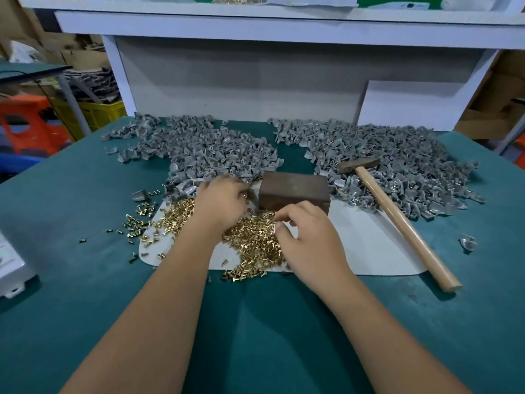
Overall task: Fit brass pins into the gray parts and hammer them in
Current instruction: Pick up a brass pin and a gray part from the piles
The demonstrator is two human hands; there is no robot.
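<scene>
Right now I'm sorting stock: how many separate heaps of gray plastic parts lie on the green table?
2: the left heap of gray plastic parts behind the left hand; the right heap under the wooden-handled hammer.

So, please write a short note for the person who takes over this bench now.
Left hand reaches into the near edge of the left gray parts pile; its grip is blurred.
Right hand pinches at the brass pins on the white sheet.
Hammer lies unused, right of the dark block.
No part on the block; fitting and hammering remain.
</scene>
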